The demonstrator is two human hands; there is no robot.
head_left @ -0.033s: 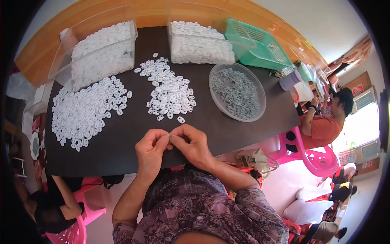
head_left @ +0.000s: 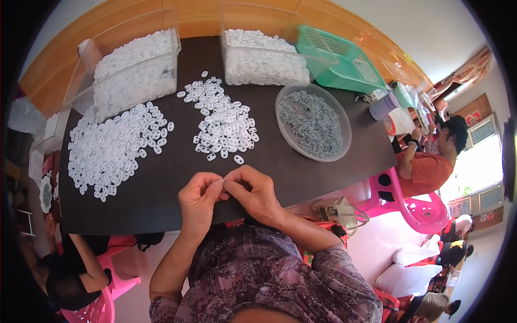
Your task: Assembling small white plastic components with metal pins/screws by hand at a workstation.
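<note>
Over the near edge of the dark table, my left hand (head_left: 200, 195) and my right hand (head_left: 252, 192) meet fingertip to fingertip. Both are closed in a pinch, thumbs against forefingers. Whatever lies between the tips is too small and covered to make out. Just beyond them is a loose pile of small white oval plastic pieces with holes (head_left: 226, 126), with one single piece (head_left: 238, 160) lying closest to my hands. A wider spread of the same white pieces (head_left: 107, 151) covers the table's left part. To the right, a round clear tub (head_left: 281, 126) holds many small grey metal parts.
Two clear bins (head_left: 176, 64) (head_left: 307, 72) of white pieces stand at the back. A green basket (head_left: 344, 81) and a purple-grey cup (head_left: 381, 107) are at the right. Beyond the table's right end, a person in orange (head_left: 425, 167) sits near a pink chair (head_left: 398, 202).
</note>
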